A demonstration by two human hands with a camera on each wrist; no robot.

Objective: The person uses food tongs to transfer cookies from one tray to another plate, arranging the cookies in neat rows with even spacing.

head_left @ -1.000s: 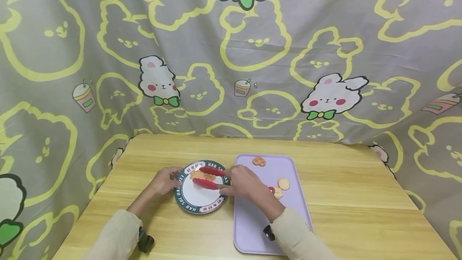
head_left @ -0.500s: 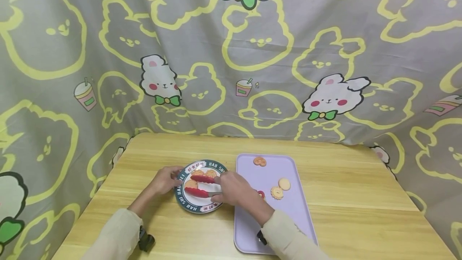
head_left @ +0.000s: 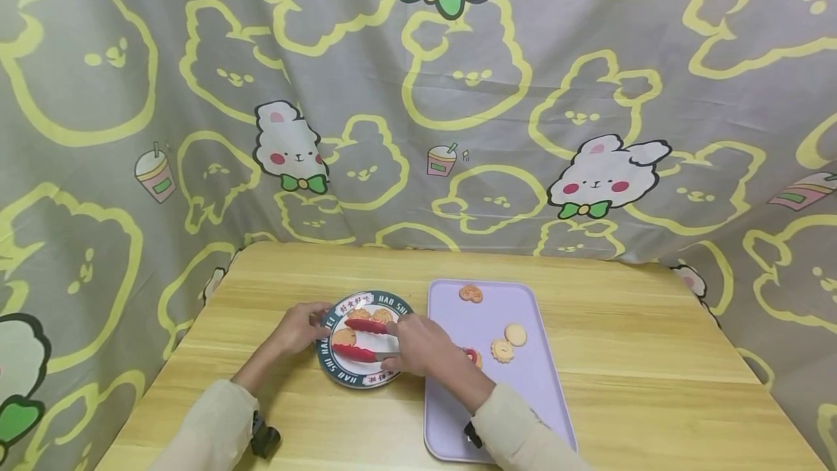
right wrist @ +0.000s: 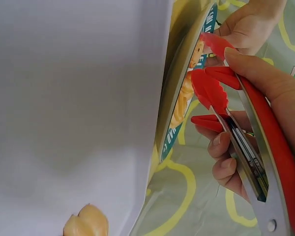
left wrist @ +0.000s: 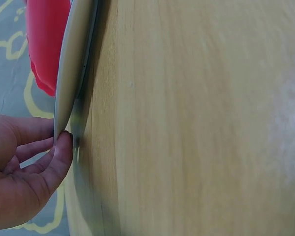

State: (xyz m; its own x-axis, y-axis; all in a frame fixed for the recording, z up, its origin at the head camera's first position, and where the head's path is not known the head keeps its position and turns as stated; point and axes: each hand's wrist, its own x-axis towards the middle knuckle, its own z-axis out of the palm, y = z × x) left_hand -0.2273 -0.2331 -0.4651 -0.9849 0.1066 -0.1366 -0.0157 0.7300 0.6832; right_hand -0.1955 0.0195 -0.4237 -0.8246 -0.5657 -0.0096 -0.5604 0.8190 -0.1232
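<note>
My left hand (head_left: pixel 297 327) pinches the left rim of a green-bordered white plate (head_left: pixel 330 367). The left wrist view shows the thumb and fingers on either side of the plate edge (left wrist: pixel 71 64). In my right hand (head_left: pixel 421 345) are red-tipped tongs (head_left: pixel 353 352), held over the plate with their tips spread apart. Between and beside the tips lie a round cookie (head_left: pixel 344 338) at left and two ridged cookies (head_left: pixel 382 317) near the far rim. In the right wrist view, my right fingers (right wrist: pixel 224 164) wrap around the tongs' handles (right wrist: pixel 273 162). Nothing shows clamped in the tips.
Right of the plate lies a lilac tray (head_left: pixel 451 311). It holds a pretzel-shaped cookie (head_left: pixel 471 294), a smooth round cookie (head_left: pixel 515 334), a scalloped cookie (head_left: pixel 502 350) and a red-centred cookie (head_left: pixel 472 357), partly covered by my right arm. A patterned curtain (head_left: pixel 366 224) hangs behind the wooden table (head_left: pixel 641 355).
The tongs have moved left and nearer over the plate, and their tips have spread apart, leaving the round cookie on the plate. My left hand stays at the rim.
</note>
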